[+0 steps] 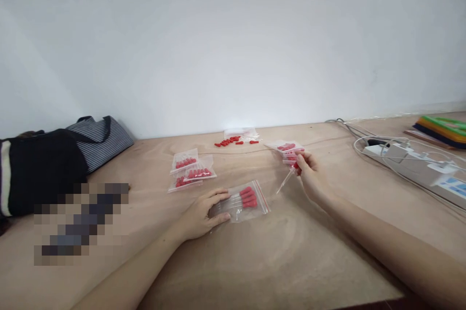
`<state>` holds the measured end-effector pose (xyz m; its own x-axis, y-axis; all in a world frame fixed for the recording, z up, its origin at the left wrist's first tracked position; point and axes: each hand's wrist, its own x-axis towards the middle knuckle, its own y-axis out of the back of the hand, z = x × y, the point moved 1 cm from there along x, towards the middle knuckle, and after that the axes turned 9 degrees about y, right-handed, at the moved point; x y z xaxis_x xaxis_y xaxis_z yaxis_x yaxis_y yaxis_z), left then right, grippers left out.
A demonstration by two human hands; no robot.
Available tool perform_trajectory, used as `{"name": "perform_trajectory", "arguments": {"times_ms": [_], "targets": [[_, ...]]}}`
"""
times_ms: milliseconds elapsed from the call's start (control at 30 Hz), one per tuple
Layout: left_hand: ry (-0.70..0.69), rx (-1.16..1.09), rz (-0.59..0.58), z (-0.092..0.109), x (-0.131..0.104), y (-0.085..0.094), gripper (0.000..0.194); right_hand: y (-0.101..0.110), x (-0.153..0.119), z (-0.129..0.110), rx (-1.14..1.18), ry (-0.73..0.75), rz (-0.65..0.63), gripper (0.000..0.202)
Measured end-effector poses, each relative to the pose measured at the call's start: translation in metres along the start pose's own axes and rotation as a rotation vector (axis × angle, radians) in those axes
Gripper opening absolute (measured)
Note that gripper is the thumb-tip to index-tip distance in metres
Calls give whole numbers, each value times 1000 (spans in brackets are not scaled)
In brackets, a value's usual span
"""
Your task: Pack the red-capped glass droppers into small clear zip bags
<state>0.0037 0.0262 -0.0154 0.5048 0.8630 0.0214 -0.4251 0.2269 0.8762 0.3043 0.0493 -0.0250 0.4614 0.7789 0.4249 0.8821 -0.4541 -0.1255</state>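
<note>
In the head view, my left hand (204, 215) is at the near-left end of a clear zip bag (238, 215), its thumb and fingers on the plastic, keeping it against the table. Several glass droppers with red rubber bulbs (249, 198) lie inside the bag, bulbs toward its red-striped zip edge. To the right, my right hand (307, 170) pinches a single dropper (286, 181) near its red bulb, the glass tip slanting down and left, apart from the bag. Just behind that hand are more small bags (287, 147) with red bulbs, partly covered by the fingers.
Filled zip bags (198, 174) lie left of centre. Loose red bulbs (227, 141) are scattered near the wall beside a plastic bag (242, 132). A power strip (418, 164) with cables and coloured cloths (442, 130) sit at right; a black bag (40, 169) stands at left.
</note>
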Motion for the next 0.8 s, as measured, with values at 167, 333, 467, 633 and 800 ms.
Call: {"name": "perform_trajectory", "arguments": {"times_ms": [167,333,467,633,800], "targets": [[9,15,13,1,1,-1,40,4,-20,10,117,-119,39,33],[2,27,6,0,2,-1,39,-3,-24,6,58,-79,17,36],[-7,39,1,-1,1,-1,39,-7,-31,6,52,-101,-20,38],[-12,55,-18,-2,-1,1,45,-15,-40,3,199,-254,-104,39],[-18,49,-36,2,-3,3,53,-19,-47,-3,291,-388,-174,37]]}}
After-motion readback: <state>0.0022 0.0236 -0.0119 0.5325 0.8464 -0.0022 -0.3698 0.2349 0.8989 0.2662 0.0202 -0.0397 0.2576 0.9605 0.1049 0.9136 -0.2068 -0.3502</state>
